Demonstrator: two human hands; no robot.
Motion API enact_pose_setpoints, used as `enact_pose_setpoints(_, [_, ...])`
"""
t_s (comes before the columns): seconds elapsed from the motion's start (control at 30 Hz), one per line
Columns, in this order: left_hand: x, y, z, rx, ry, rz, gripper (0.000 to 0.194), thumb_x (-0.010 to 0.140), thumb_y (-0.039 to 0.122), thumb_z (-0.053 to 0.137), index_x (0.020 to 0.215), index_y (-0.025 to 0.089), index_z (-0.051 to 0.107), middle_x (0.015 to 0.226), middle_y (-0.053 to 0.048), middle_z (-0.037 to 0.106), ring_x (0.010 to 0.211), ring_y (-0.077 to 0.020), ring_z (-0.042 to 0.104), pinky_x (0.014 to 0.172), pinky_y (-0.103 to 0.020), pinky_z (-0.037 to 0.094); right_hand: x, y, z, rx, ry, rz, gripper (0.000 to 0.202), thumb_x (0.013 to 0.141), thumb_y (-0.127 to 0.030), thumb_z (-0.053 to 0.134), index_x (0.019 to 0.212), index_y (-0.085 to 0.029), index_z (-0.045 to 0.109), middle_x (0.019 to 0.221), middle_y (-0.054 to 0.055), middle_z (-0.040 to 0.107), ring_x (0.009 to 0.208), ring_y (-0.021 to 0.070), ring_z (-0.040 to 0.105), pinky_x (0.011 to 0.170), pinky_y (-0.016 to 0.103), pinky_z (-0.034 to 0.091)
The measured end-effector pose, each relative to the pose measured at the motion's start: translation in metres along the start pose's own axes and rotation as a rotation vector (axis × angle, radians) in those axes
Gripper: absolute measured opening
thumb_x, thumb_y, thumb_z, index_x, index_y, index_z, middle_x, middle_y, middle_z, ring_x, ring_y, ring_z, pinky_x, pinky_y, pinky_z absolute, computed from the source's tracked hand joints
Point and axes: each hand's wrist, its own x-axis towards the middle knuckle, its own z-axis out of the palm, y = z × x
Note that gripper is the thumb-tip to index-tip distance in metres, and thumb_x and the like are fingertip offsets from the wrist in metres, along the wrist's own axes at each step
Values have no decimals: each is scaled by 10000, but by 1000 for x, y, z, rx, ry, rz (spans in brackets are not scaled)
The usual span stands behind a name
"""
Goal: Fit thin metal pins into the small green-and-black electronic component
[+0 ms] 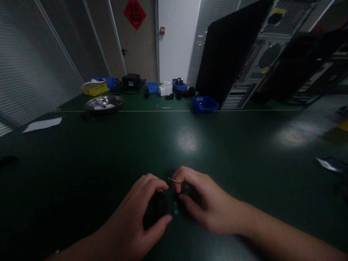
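Note:
My left hand [141, 214] curves around a black rounded object [161, 203], thumb and fingers on either side of it; the dim light hides what kind of thing it is. In my right hand [202, 199] is a screwdriver [185, 187] with a dark handle, its thin metal shaft pointing left toward the black object. The tip is apart from that object. A small green circuit board [175, 207] lies on the table between my two hands.
At the back of the green table [136, 145] stand a steel bowl [104, 105], a yellow basket [94, 89], a blue bin [205, 104] and a white plastic part [165, 88]. A tall black computer case [231, 54] rises behind right. Paper [42, 124] lies left.

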Motion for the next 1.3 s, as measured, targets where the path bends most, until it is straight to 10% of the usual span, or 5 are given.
enact_pose_setpoints(0.37, [8,-19,-8,-383,312,-247,360,786,251,623,1137,234,547,1145,-58,581,993,-199,630,904,-355,518,1,-17,4,-328,-128,26,251,705,-178,616,920,-196,488,911,30,551,839,196,469,810,378,311])
enact_pose_setpoints(0.93, [6,-11,-12,-564,133,-327,344,819,197,605,1142,200,487,990,-65,700,983,-225,678,884,-383,550,3,-5,12,-250,-47,-71,183,790,-170,567,925,-204,448,874,18,562,741,138,517,652,266,395])
enact_pose_setpoints(1.13, [0,-12,-8,-473,51,-162,370,754,101,625,1096,200,524,1066,-64,632,846,-175,687,780,-299,573,5,-3,13,-27,204,-146,222,811,-144,599,876,-217,399,961,34,575,828,123,568,698,236,448])
enact_pose_setpoints(1.3, [-4,-12,-6,-483,-5,-90,408,731,88,660,1098,212,533,1128,-65,598,854,-164,679,793,-282,565,6,-6,16,-33,152,-232,204,829,-160,605,862,-216,412,975,47,597,852,128,588,711,232,459])
